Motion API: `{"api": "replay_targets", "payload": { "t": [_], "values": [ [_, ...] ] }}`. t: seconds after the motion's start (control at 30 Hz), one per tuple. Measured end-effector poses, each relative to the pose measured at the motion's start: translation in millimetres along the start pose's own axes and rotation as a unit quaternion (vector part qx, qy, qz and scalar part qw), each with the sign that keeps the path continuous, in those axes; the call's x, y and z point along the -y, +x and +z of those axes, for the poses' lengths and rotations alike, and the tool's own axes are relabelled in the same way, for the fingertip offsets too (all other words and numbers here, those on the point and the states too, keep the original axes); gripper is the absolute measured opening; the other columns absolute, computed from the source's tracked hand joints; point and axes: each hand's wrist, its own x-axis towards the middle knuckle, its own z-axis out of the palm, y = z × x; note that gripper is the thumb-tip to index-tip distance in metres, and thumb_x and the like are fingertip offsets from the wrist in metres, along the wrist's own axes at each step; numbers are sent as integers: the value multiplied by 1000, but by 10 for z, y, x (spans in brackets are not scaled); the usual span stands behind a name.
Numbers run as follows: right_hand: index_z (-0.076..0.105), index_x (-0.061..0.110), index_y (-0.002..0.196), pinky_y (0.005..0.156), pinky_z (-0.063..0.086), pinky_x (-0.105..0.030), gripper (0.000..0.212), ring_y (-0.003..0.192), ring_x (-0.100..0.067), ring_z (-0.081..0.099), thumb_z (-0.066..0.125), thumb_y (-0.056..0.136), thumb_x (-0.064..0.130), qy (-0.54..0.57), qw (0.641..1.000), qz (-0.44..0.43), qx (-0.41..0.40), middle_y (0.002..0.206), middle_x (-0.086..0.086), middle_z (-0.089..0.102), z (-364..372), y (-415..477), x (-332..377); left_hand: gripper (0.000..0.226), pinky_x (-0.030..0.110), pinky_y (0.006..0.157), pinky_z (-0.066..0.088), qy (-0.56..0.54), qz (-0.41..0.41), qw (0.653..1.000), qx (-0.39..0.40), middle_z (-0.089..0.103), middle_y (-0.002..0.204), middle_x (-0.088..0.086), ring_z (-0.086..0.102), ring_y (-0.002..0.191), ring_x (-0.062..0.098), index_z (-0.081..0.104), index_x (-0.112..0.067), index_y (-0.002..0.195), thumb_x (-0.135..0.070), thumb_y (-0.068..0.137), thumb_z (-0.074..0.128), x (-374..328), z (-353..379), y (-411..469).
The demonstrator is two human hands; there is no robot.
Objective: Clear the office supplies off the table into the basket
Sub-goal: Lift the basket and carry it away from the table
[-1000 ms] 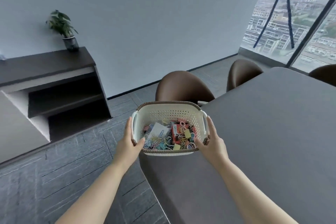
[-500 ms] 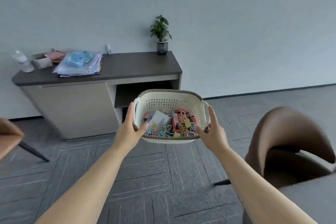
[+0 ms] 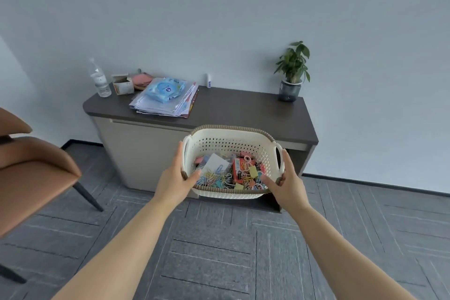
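1. Both hands are gripping the white perforated basket [image 3: 230, 146]: my left hand [image 3: 174, 181] is clamping its left end, thumb hooked over the brown woven rim into the inside, fingers running up the outer wall.
2. My right hand [image 3: 288, 181] is doing the same at the right end, thumb inside the rim, fingers lying along the outside beside the handle slot.
3. I am holding the basket up in the air, roughly level, in front of a grey sideboard [image 3: 243, 109].
4. Inside, a heap of coloured paper clips [image 3: 214, 176] is lying mixed with binder clips [image 3: 253, 172], a red box [image 3: 239, 165] and a white card [image 3: 214, 162].
5. On the sideboard, a stack of papers [image 3: 165, 102], a water bottle [image 3: 99, 80] and a potted plant [image 3: 293, 68] are sitting well apart.
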Motion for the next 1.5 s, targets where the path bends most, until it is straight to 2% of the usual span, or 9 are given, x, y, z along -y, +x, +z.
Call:
{"api": "replay_targets", "payload": {
  "t": [0.13, 0.27, 0.47, 0.6, 0.83, 1.0, 1.17, 1.33, 1.5],
  "values": [
    [3, 40, 144, 60, 50, -25, 89, 72, -8, 56, 65, 82, 39, 3, 1000, -1, 17, 93, 6, 55, 35, 831, 10, 87, 31, 80, 48, -5, -17, 1000, -5, 49, 136, 5, 58, 106, 25, -5, -36, 144, -30, 87, 60, -79, 149, 713],
    [3, 37, 145, 56, 46, -21, 87, 72, -8, 54, 64, 83, 39, -11, 999, -8, 33, 95, 5, 51, -1, 1659, 89, 88, 37, 81, 54, -15, -10, 1000, -21, 46, 138, 2, 59, 106, 22, -3, -37, 144, -30, 85, 62, -181, 304, 1447],
    [3, 36, 145, 65, 48, -25, 87, 71, -8, 55, 64, 83, 37, -6, 1000, -1, 28, 94, 3, 56, 28, 2626, 50, 86, 41, 87, 52, -21, 8, 1000, -6, 36, 144, 0, 50, 119, 23, 0, -35, 145, -27, 86, 62, -258, 518, 2509],
    [3, 38, 145, 65, 48, -23, 86, 76, -11, 56, 63, 84, 39, 0, 1000, 29, 7, 99, 7, 50, 120, 3314, -34, 87, 39, 84, 54, 1, 26, 1000, 15, 36, 144, 0, 52, 117, 23, 0, -34, 145, -32, 85, 62, -154, 774, 3290],
    [3, 35, 146, 61, 47, -27, 84, 70, -11, 54, 61, 86, 38, -6, 995, 94, -26, 92, 1, 55, 372, 4469, -178, 87, 33, 81, 53, 5, 40, 996, 76, 40, 142, 2, 57, 110, 22, -3, -33, 145, -28, 87, 61, -37, 1216, 4714],
    [2, 38, 145, 68, 49, -33, 82, 76, -19, 55, 59, 86, 39, -17, 991, 132, -30, 94, -5, 56, 462, 5183, -249, 87, 36, 80, 56, -10, 21, 993, 119, 47, 136, 3, 61, 101, 20, -4, -35, 145, -31, 87, 60, 51, 1461, 5494],
    [3, 37, 146, 63, 49, -32, 82, 71, -18, 56, 59, 86, 40, -37, 989, 144, -18, 87, 1, 54, 497, 5659, -331, 88, 33, 79, 55, -7, -4, 990, 138, 48, 134, 3, 61, 99, 19, -6, -36, 145, -32, 87, 60, 102, 1691, 5950],
    [2, 33, 147, 58, 47, -32, 83, 59, -15, 52, 59, 87, 38, -57, 988, 141, 0, 61, 3, 48, 450, 5979, -450, 86, 38, 78, 56, -23, -27, 987, 155, 52, 129, 4, 63, 92, 17, -5, -39, 144, -33, 87, 60, 117, 1892, 6212],
    [-1, 34, 147, 54, 46, -29, 83, 59, -16, 56, 57, 88, 40, -74, 988, 134, 19, 60, 2, 52, 426, 6221, -545, 83, 41, 74, 57, -37, -33, 987, 156, 52, 128, 3, 63, 95, 21, -1, -43, 142, -32, 87, 60, 75, 1992, 6390]
  ]
}}
